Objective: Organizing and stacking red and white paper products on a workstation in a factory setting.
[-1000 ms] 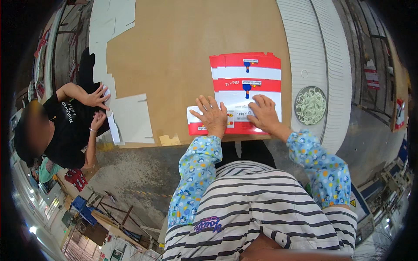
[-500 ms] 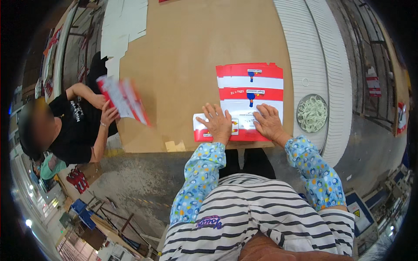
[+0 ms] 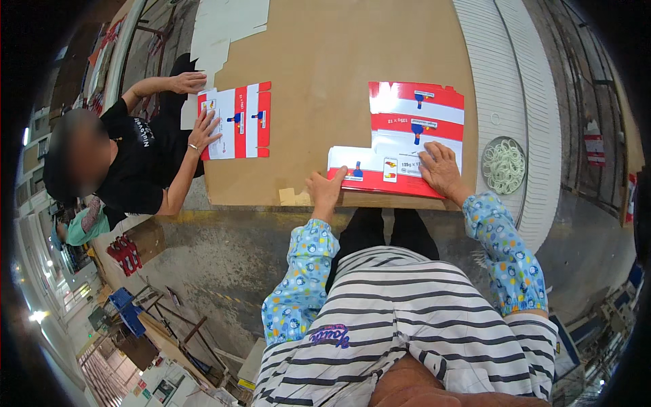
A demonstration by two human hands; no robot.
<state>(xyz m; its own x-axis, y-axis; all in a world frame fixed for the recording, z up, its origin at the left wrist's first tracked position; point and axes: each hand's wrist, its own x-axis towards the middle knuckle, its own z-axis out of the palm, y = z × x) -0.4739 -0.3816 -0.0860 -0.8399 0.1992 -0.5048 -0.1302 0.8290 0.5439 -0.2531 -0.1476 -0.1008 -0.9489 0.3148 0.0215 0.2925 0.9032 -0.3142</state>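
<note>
Both forearms, in blue patterned sleeves (image 3: 298, 281), come in from the lower edge. The left hand (image 3: 324, 192) points roughly toward 12 o'clock, its thumb angled to 1 o'clock and laid on the left end of a red-and-white printed cardboard sheet (image 3: 417, 119). The other fingers bunch by that end; whether they pinch the cardboard I cannot tell. The right hand (image 3: 441, 166) reaches in toward 11 o'clock, palm down and ungripped, with slightly bent fingers resting on the sheet's printed face near its right side.

The sheet lies flat on the brown surface (image 3: 319, 81), close to the near edge. Its bulk sits at 2 o'clock from the left hand and spreads from 9 to 12 o'clock around the right; a narrower strip juts toward 9 o'clock, ending at the left hand.

At 3 o'clock from the right hand stands a round dish (image 3: 485, 178) of pale rings (image 3: 504, 163). At 10 o'clock from the left hand, a co-worker's hand (image 3: 203, 132) rests on a similar sheet (image 3: 244, 122).
</note>
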